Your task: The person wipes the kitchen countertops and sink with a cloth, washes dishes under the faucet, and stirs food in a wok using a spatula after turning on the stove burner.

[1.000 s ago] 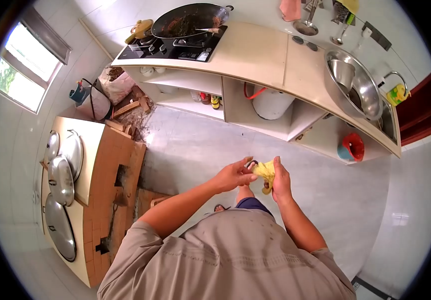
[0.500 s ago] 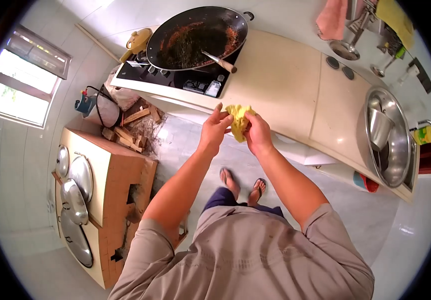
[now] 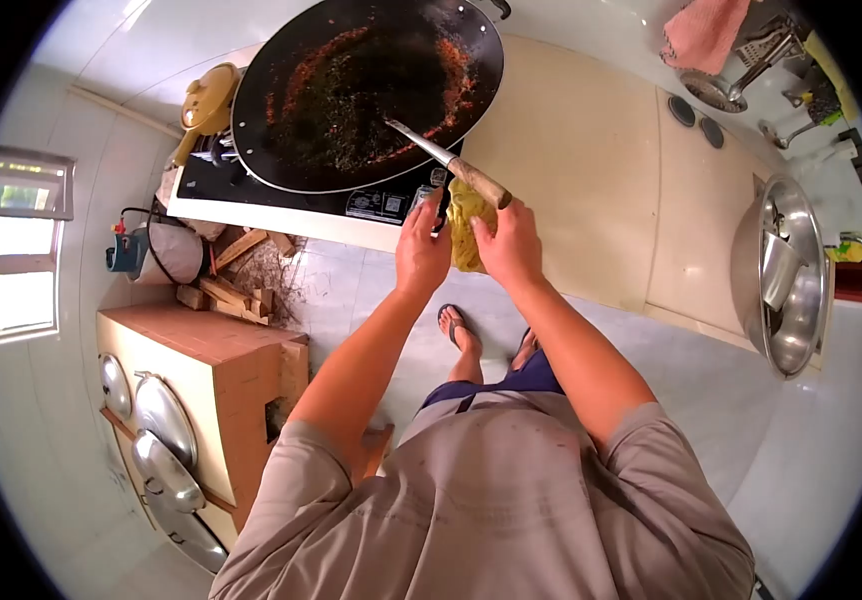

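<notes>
A crumpled yellow cloth [image 3: 466, 225] hangs between my two hands at the front edge of the stove. My right hand [image 3: 511, 245] grips the cloth just below the wooden handle of a spatula [image 3: 451, 162]. On the cloth's other side is my left hand [image 3: 424, 245], its fingers pointing up beside a dark, curved object too small to name; whether they hold anything is unclear. The spatula's metal end rests in a large black wok [image 3: 371, 95] with dark food and red bits around it.
The wok stands on a black stove [image 3: 281, 195], with a yellow pot [image 3: 209, 100] at its left. A steel basin [image 3: 791, 275] is at the counter's right. Firewood [image 3: 236, 295] and a gas cylinder [image 3: 166, 252] are at left, above a tiled block [image 3: 191, 340] with metal lids.
The wok and stove now appear larger and closer. My hands have come up to the stove's front edge beside the spatula handle, with the yellow cloth hanging lower between them.
</notes>
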`<move>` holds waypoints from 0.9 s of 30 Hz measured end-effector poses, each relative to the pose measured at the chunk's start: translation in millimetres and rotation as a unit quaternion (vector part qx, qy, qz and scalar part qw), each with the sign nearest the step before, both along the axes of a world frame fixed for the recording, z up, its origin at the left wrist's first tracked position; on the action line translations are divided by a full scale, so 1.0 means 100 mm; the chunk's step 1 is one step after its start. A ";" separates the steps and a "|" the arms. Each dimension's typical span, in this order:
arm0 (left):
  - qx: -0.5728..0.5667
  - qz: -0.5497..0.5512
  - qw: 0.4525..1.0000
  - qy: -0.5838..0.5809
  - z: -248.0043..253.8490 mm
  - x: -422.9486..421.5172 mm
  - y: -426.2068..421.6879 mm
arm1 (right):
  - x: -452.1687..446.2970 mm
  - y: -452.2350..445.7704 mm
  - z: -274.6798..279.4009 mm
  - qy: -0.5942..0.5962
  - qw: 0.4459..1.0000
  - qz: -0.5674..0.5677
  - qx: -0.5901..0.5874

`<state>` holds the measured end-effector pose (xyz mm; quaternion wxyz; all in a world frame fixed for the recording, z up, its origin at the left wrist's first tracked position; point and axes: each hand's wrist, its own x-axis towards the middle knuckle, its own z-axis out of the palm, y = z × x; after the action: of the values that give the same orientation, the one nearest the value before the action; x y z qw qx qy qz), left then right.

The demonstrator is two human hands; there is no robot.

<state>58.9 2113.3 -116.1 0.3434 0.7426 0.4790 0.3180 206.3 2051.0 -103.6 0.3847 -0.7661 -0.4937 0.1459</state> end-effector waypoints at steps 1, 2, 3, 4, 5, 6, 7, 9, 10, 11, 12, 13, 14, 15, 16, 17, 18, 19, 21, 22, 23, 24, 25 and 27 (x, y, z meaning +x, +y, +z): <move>-0.010 0.002 1.000 -0.024 0.01 -0.07 -0.06 | 0.01 -0.01 0.04 -0.038 0.999 -0.006 0.031; -0.001 -0.013 0.999 -0.032 0.00 -0.16 -0.11 | 0.03 0.02 -0.01 -0.057 0.997 0.011 0.051; 0.006 -0.016 0.999 -0.036 -0.01 -0.24 -0.15 | 0.06 0.07 -0.06 -0.077 0.994 0.029 0.072; 0.003 -0.018 0.999 -0.033 -0.01 -0.31 -0.18 | 0.08 0.11 -0.12 -0.096 0.990 0.047 0.092; 0.001 -0.020 0.999 -0.031 -0.01 -0.38 -0.21 | 0.10 0.14 -0.18 -0.115 0.985 0.065 0.114; 0.011 -0.029 0.999 -0.029 -0.02 -0.44 -0.24 | 0.04 0.18 -0.25 -0.110 0.984 0.080 0.114; 0.022 -0.038 0.999 -0.027 -0.04 -0.50 -0.26 | -0.03 0.22 -0.27 -0.105 0.982 0.091 0.128; 0.016 -0.036 0.999 -0.009 -0.02 -0.58 -0.30 | -0.19 0.26 -0.27 -0.114 0.982 0.122 0.085; 0.006 -0.030 0.999 0.009 0.04 -0.59 -0.29 | -0.26 0.28 -0.35 -0.125 0.982 0.122 0.071; -0.006 -0.026 0.999 0.026 0.07 -0.59 -0.29 | -0.29 0.27 -0.44 -0.136 0.982 0.120 0.054; 0.006 -0.025 0.999 0.048 0.06 -0.60 -0.29 | -0.25 0.23 -0.44 -0.155 0.979 0.126 0.036; 0.002 -0.029 0.998 0.053 0.06 -0.59 -0.30 | -0.24 0.20 -0.46 -0.174 0.976 0.122 0.038; 0.003 -0.045 0.998 0.054 0.05 -0.58 -0.31 | -0.21 0.12 -0.47 -0.179 0.974 0.134 0.027; 0.007 -0.059 0.997 0.054 0.04 -0.56 -0.31 | -0.18 0.07 -0.45 -0.185 0.971 0.148 0.020; 0.029 -0.093 0.993 0.065 0.02 -0.56 -0.30 | -0.12 -0.02 -0.48 -0.178 0.973 0.142 0.032; 0.039 -0.117 0.991 0.057 0.02 -0.53 -0.32 | -0.03 -0.16 -0.50 -0.171 0.974 0.138 0.045; 0.049 -0.141 0.988 0.048 0.03 -0.49 -0.33 | 0.08 -0.31 -0.51 -0.165 0.975 0.134 0.059; 0.060 -0.163 0.984 0.038 0.04 -0.45 -0.33 | 0.25 -0.49 -0.51 -0.181 0.974 0.122 0.060; 0.089 -0.190 0.976 0.062 0.05 -0.39 -0.34 | 0.65 -0.84 -0.36 -0.175 0.981 0.080 0.018; 0.096 -0.200 0.972 0.072 0.04 -0.37 -0.36 | 0.85 -1.01 -0.35 -0.188 0.981 0.047 0.005; 0.104 -0.211 0.969 0.082 0.03 -0.34 -0.37 | 1.06 -1.20 -0.40 -0.199 0.980 0.023 -0.009; 0.091 -0.207 0.971 0.084 0.03 -0.31 -0.38 | 1.26 -1.38 -0.41 -0.215 0.976 0.010 -0.035; 0.090 -0.206 0.971 0.084 0.04 -0.29 -0.40 | 1.45 -1.53 -0.39 -0.239 0.970 -0.006 -0.051; 0.091 -0.207 0.971 0.082 0.03 -0.27 -0.39 | 1.80 -1.79 -0.37 -0.243 0.969 -0.027 -0.039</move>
<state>32.4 2074.6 -113.1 0.2925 0.8773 0.3101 0.2205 386.3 1871.6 -140.2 0.2268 -0.8059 -0.5457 -0.0354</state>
